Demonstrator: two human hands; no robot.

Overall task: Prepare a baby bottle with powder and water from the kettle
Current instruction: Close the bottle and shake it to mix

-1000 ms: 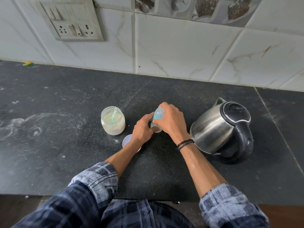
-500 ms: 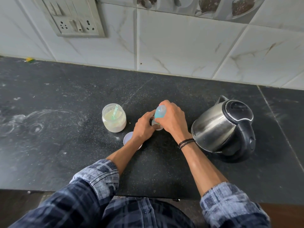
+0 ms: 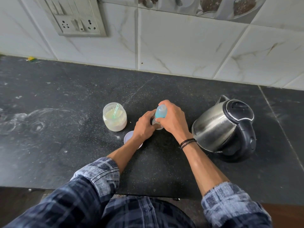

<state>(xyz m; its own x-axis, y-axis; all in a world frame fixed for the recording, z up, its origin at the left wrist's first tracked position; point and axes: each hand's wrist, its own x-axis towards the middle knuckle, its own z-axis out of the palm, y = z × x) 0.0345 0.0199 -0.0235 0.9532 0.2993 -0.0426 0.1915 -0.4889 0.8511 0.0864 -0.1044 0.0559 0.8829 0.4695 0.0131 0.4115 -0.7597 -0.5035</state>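
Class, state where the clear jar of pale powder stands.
Head view: the clear jar stands left of centre on the black counter, left of the left hand, beyond the white lid.

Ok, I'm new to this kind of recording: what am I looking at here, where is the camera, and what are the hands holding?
No machine here: a person works with bare hands, and the single camera sits on their head, looking forward and down. On the dark countertop stand an open jar of powder with a green scoop in it, a round white lid lying flat, and a steel kettle. The left hand grips the body of the baby bottle; the right hand grips its blue top.
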